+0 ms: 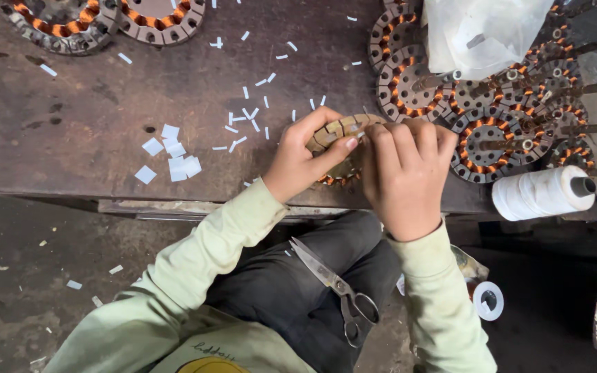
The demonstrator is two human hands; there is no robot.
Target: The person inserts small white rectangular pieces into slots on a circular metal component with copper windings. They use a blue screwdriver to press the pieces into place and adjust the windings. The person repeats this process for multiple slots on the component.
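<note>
dark, worn workbench (70, 124), littered with white paper slips (171, 155). left hand (302, 162) clamped around round stator core (340, 131) at bench's near edge, thumb across its top. right hand (402, 173) curled over core's right side, fingertips pinched at its rim; what they pinch, cannot tell. pile of copper-wound stators (492, 117) just right of hands, under clear plastic bag (478, 31). white thread spool (540, 193) at bench edge. scissors (336, 287) resting on lap.

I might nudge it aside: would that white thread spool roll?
The white thread spool lies on its side at the workbench edge, so it would probably roll. Its full winding suggests some weight, and the thread probably grips well.
</note>
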